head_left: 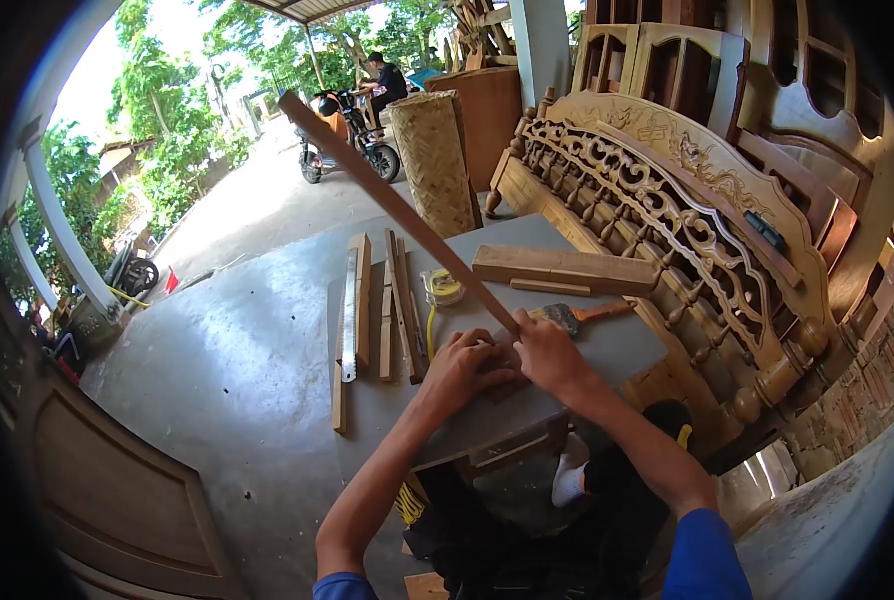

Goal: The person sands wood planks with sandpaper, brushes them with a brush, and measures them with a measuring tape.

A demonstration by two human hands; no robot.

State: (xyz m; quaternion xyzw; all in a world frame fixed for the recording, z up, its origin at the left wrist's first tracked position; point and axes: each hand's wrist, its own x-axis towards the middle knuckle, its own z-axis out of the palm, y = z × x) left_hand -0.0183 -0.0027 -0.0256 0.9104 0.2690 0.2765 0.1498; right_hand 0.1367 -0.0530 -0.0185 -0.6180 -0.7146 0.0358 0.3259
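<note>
My right hand point(547, 352) is closed round the lower end of a long, narrow wooden strip point(397, 208), which slants up and to the left. Close beside it, my left hand point(467, 368) has its fingers bent over a small reddish-brown piece point(497, 392), mostly hidden under the hand. A yellow tape measure point(443, 288) lies just beyond my left hand, with its blade drawn out. Beyond my right hand rests a tool with a grey head and an orange-brown handle point(603, 310). A thick wooden block point(564, 268) lies behind that tool.
A steel ruler point(349, 315) and several wooden strips point(387, 320) lie left of my hands on a grey board point(447, 420). Carved bed panels point(667, 190) lean at the right. A rolled woven mat point(432, 165), a motorbike point(352, 145) and a seated person point(387, 85) are farther back.
</note>
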